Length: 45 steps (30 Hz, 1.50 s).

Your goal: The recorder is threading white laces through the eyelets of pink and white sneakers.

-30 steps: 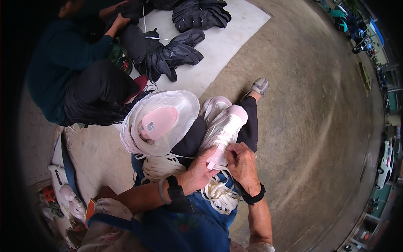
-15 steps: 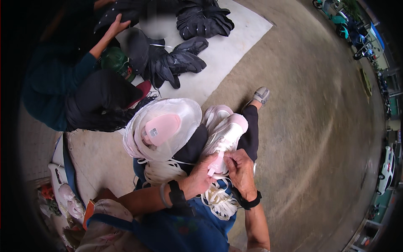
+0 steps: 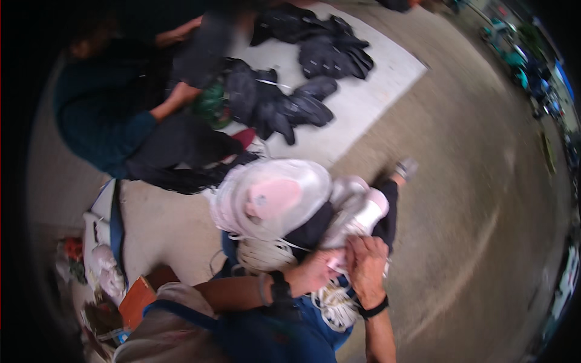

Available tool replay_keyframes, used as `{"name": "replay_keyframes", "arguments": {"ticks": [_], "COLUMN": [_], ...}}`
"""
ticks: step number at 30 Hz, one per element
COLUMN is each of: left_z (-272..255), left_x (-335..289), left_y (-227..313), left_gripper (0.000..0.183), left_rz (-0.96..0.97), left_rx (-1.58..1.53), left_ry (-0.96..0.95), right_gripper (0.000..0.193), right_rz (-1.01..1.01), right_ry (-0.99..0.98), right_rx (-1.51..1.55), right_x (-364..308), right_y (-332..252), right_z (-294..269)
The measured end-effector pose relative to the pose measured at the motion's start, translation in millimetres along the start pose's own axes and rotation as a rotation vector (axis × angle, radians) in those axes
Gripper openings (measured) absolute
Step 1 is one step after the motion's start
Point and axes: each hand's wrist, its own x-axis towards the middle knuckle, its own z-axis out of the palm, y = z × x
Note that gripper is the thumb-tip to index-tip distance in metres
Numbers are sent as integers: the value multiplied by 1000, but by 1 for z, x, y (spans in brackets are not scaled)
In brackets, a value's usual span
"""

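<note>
1. Sitting on a concrete floor [image 3: 472, 199], a person was seen from above with a pale pink and white cylindrical bundle [image 3: 362, 219], wrapped in clear plastic, laid along the lap.
2. The left hand [image 3: 319, 273] was closed around the near end of the bundle; its fingers were largely hidden.
3. The right hand [image 3: 367, 266] was curled over the same end, touching the left hand; whether anything was pinched could not be told.
4. A round stack of clear-wrapped pink pieces [image 3: 272, 196] was rested just beside the bundle.
5. White cord [image 3: 334, 305] was coiled under the wrists.
6. For a firm result, the bundle's end would best be kept steadied against the lap while both hands worked close together.
</note>
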Motion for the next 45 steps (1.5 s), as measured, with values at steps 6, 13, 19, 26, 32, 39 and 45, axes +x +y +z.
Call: {"name": "replay_keyframes", "arguments": {"ticks": [6,13,19,26,32,39,45], "left_z": [-13,-6,-40,-16,-24,60,60], "left_x": [10,6,35,-23,-51,-57,-54], "left_y": [-13,-14,-25,13,35,71,87], "left_gripper": [9,11,10,12,23,45,34], "left_rz": [44,532,110,-141,-184,-271,-164], "left_rx": [339,1018,479,178,323,452,546], "left_ry": [-274,-411,-259,-81,-89,-137,-250], "right_gripper": [11,14,19,16,17,11,17], "right_rz": [-8,-33,-218,95,340,-455,-436], "right_ry": [-48,-126,-138,-27,-246,-717,-562], "right_rx": [-137,-209,-399,122,882,1293,1255], "right_x": [1,9,13,9,8,8,-15], "right_y": [-6,-6,6,-19,-42,-146,-144], "right_z": [-5,-13,1,18,-27,-64,-61]}}
